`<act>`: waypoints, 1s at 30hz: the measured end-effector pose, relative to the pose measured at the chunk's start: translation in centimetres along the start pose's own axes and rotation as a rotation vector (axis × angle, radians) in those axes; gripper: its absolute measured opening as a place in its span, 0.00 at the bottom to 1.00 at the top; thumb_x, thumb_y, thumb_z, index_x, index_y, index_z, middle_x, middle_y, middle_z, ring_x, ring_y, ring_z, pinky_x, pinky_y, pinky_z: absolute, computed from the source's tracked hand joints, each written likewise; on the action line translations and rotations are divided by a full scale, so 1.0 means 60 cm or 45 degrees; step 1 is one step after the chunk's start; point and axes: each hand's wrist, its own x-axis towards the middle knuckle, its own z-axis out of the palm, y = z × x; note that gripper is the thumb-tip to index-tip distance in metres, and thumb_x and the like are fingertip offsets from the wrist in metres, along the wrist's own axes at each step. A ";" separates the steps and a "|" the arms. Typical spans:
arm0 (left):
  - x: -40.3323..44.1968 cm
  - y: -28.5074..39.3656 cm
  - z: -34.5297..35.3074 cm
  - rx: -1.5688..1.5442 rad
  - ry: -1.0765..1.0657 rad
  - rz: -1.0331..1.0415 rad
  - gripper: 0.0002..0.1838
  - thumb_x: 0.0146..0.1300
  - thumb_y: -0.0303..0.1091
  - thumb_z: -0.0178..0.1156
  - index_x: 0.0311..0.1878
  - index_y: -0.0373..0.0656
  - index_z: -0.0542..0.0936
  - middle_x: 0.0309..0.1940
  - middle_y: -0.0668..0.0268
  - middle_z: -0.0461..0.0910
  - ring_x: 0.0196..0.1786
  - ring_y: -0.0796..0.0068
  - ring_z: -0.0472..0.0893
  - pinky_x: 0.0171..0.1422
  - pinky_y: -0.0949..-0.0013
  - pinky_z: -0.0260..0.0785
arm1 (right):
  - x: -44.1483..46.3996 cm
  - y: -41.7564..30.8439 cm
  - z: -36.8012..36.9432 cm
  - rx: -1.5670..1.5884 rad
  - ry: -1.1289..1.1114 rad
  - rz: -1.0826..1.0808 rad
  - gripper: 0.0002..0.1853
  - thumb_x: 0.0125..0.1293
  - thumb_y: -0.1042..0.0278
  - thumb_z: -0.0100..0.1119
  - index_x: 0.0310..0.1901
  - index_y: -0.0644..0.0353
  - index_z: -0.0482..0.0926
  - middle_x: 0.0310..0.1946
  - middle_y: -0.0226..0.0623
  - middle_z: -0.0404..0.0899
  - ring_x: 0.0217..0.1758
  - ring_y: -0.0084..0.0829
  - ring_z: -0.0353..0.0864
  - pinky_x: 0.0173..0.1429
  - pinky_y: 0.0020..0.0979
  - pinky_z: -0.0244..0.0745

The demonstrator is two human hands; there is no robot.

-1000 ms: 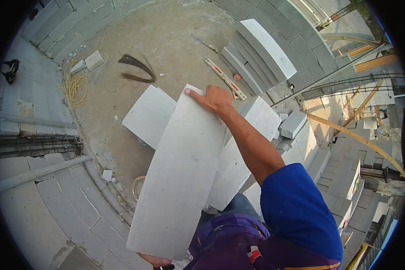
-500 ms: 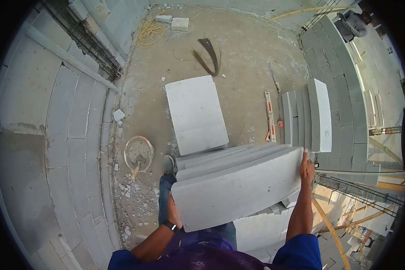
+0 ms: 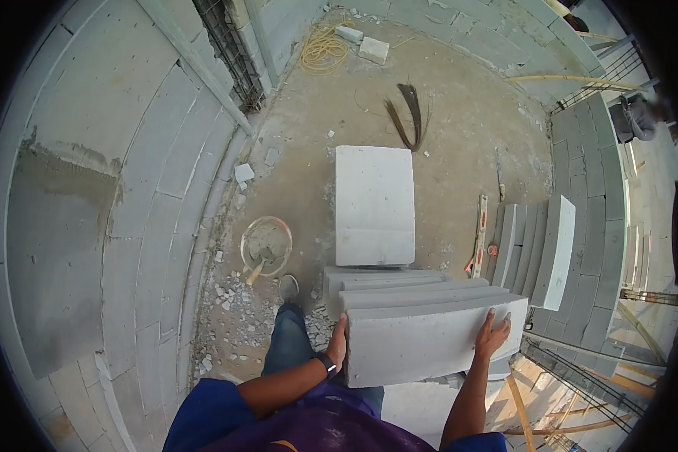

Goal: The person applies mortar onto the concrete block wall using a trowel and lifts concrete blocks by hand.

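Observation:
A large light-grey block (image 3: 422,343) stands on its long edge in front of my body, at the near end of a row of similar blocks (image 3: 388,282). My left hand (image 3: 337,343) presses against the block's left end, fingers along the edge. On the block's broad near face, toward the right, lies my right hand (image 3: 493,334), with its fingers spread and pointing up. Neither hand is wrapped round anything. Beyond the row, another pale block (image 3: 375,203) lies flat, its wide face up.
A bucket of mortar (image 3: 267,245) with a trowel stands left, near rubble (image 3: 237,316). A spirit level (image 3: 480,233) and stacked blocks (image 3: 554,252) are at right. Block walls (image 3: 154,218) surround the floor. Another person (image 3: 636,118) is beyond the right wall.
The view has swung left. The block, earlier tilted up in both hands, now stands against the row. My right hand has moved from its right end onto its face.

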 end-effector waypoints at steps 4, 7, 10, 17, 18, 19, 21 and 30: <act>0.058 0.045 -0.094 0.263 0.037 -0.004 0.53 0.69 0.75 0.44 0.81 0.38 0.51 0.82 0.55 0.49 0.84 0.59 0.48 0.84 0.58 0.39 | -0.202 -0.146 0.027 -0.135 -0.118 -0.119 0.44 0.75 0.39 0.50 0.75 0.72 0.56 0.76 0.65 0.52 0.80 0.59 0.50 0.81 0.53 0.46; 0.103 0.109 -0.195 0.238 -0.039 -0.021 0.54 0.67 0.74 0.48 0.82 0.41 0.50 0.82 0.54 0.49 0.82 0.52 0.53 0.82 0.50 0.45 | -0.274 -0.204 0.043 -0.208 -0.108 -0.092 0.43 0.76 0.41 0.48 0.76 0.72 0.54 0.77 0.64 0.49 0.81 0.58 0.48 0.81 0.52 0.44; 0.140 0.147 -0.308 0.154 0.047 0.019 0.52 0.67 0.72 0.51 0.81 0.43 0.54 0.80 0.54 0.54 0.81 0.50 0.57 0.80 0.53 0.50 | -0.284 -0.238 0.033 -0.087 -0.147 -0.131 0.43 0.76 0.40 0.43 0.77 0.72 0.52 0.78 0.64 0.47 0.81 0.57 0.46 0.82 0.52 0.41; 0.129 0.129 -0.438 0.019 0.211 0.003 0.48 0.66 0.67 0.58 0.78 0.43 0.61 0.75 0.56 0.65 0.76 0.44 0.65 0.77 0.49 0.55 | -0.278 -0.219 0.041 -0.074 -0.142 -0.136 0.44 0.76 0.39 0.41 0.76 0.74 0.53 0.77 0.66 0.49 0.81 0.59 0.47 0.83 0.51 0.40; 0.112 0.132 -0.439 0.029 0.187 0.017 0.48 0.66 0.67 0.58 0.78 0.43 0.61 0.75 0.55 0.65 0.76 0.45 0.65 0.76 0.49 0.55 | -0.277 -0.218 0.045 -0.102 -0.148 -0.136 0.41 0.78 0.42 0.39 0.76 0.74 0.54 0.78 0.65 0.48 0.82 0.57 0.46 0.84 0.49 0.39; 0.096 0.137 -0.438 0.040 0.169 0.034 0.48 0.66 0.67 0.58 0.78 0.43 0.61 0.75 0.55 0.65 0.76 0.45 0.66 0.76 0.48 0.55 | -0.281 -0.234 0.045 -0.085 -0.147 -0.108 0.44 0.76 0.38 0.40 0.77 0.73 0.53 0.78 0.66 0.47 0.81 0.59 0.46 0.83 0.51 0.39; 0.065 0.155 -0.421 0.074 0.118 0.114 0.47 0.66 0.65 0.60 0.77 0.39 0.62 0.74 0.52 0.67 0.74 0.47 0.69 0.76 0.51 0.58 | -0.332 -0.307 0.040 0.067 -0.176 -0.253 0.46 0.74 0.36 0.43 0.77 0.71 0.54 0.78 0.64 0.47 0.82 0.59 0.44 0.83 0.52 0.36; -0.053 0.196 -0.464 0.101 0.180 0.442 0.51 0.67 0.64 0.60 0.78 0.34 0.56 0.75 0.48 0.65 0.75 0.47 0.67 0.77 0.53 0.57 | -0.551 -0.556 -0.013 0.093 -0.930 -1.536 0.36 0.61 0.43 0.66 0.64 0.62 0.76 0.65 0.49 0.74 0.78 0.50 0.61 0.82 0.60 0.41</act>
